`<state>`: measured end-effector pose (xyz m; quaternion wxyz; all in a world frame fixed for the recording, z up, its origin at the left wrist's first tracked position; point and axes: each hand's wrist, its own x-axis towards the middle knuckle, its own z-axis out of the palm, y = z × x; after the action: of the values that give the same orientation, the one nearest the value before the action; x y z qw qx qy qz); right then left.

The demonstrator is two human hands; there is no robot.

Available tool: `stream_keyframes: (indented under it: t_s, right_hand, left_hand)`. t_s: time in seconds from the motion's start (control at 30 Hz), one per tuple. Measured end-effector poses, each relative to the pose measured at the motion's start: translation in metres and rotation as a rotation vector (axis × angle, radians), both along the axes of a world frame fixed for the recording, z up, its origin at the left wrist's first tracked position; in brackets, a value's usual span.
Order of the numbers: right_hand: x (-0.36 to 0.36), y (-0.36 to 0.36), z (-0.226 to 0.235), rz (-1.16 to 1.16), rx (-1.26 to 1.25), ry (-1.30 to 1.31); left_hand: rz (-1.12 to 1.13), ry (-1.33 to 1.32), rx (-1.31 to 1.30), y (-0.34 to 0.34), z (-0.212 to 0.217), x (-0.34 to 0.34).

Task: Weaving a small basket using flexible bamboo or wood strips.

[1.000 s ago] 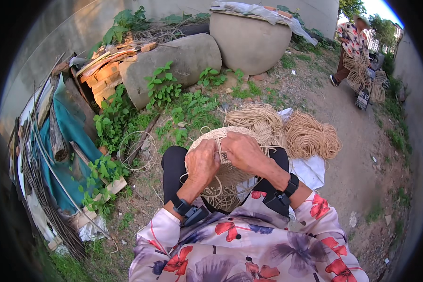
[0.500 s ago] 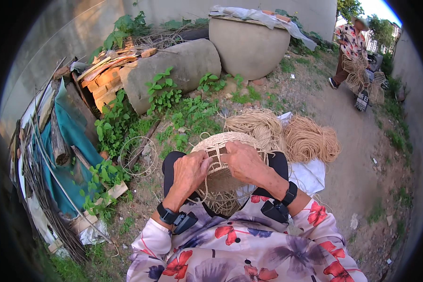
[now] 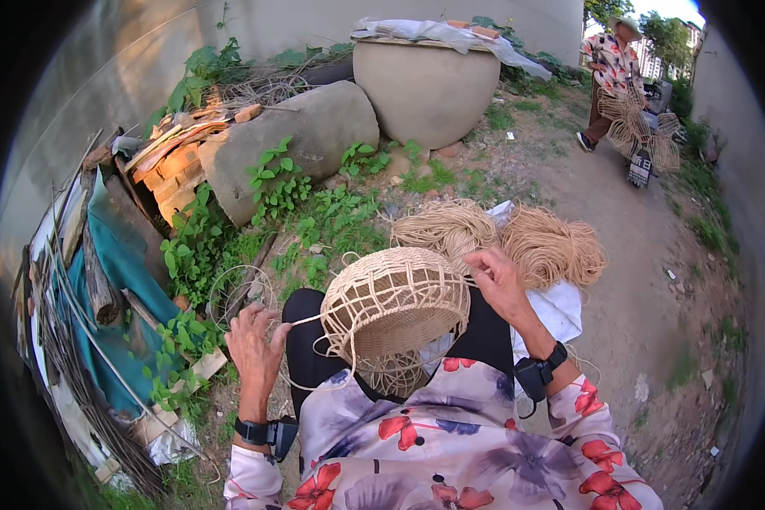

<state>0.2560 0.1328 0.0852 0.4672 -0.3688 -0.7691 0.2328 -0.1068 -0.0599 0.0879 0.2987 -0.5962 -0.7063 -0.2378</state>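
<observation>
A round basket (image 3: 399, 327) woven of pale cord rests tilted between my knees, its open side toward me and an openwork band along its upper side. Out to the left, my left hand (image 3: 259, 344) pinches a cord (image 3: 308, 320) between thumb and fingers, stretched straight from the basket's left side. A loose loop of cord hangs below it. My right hand (image 3: 500, 285) is raised just beyond the basket's right side, its fingertips closed on a short strand beside the weave. More loose cord (image 3: 393, 374) lies under the basket.
Two big coils of cord, one pale (image 3: 446, 228) and one tan (image 3: 552, 246), lie on white sheeting (image 3: 557, 314). A wire ring (image 3: 245, 293) is at left, near stacked sticks. Farther off stand a large clay vat (image 3: 425, 89) and a person (image 3: 612, 68) beside a loaded vehicle.
My hands have parted from the basket's upper edge, the left going left with the cord drawn tight, the right going right. More of the basket shows.
</observation>
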Motion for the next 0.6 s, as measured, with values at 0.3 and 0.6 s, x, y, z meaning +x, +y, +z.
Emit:
stream_keyframes:
  t_s: [0.3,0.6]
  right_hand:
    - [0.005,-0.006,-0.069,0.136,-0.073,-0.133]
    - [0.010,-0.018,-0.093,-0.098,0.118,-0.048]
  left_hand:
    - [-0.325,-0.482,-0.106,0.044,0.005,0.065]
    - [-0.374,-0.595,-0.065,0.056,-0.008,0.083]
